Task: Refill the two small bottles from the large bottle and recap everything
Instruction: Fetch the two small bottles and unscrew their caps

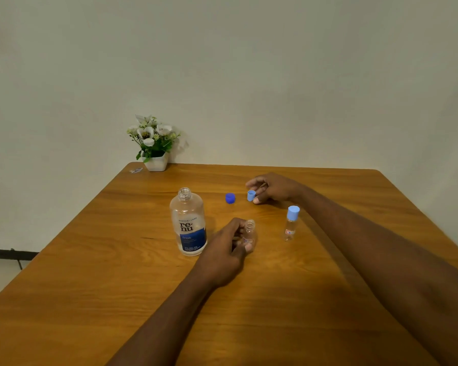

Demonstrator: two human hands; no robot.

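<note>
The large clear bottle with a blue "renu" label stands uncapped near the middle of the wooden table. Its dark blue cap lies on the table behind it to the right. My left hand grips an uncapped small clear bottle, upright on the table. My right hand, farther back, pinches that bottle's light blue cap at the tabletop. A second small bottle with a light blue cap on stands upright to the right, between my two arms.
A white pot of white flowers stands at the table's far left corner against the wall. A small shiny scrap lies beside it. The table's far edge meets a plain wall.
</note>
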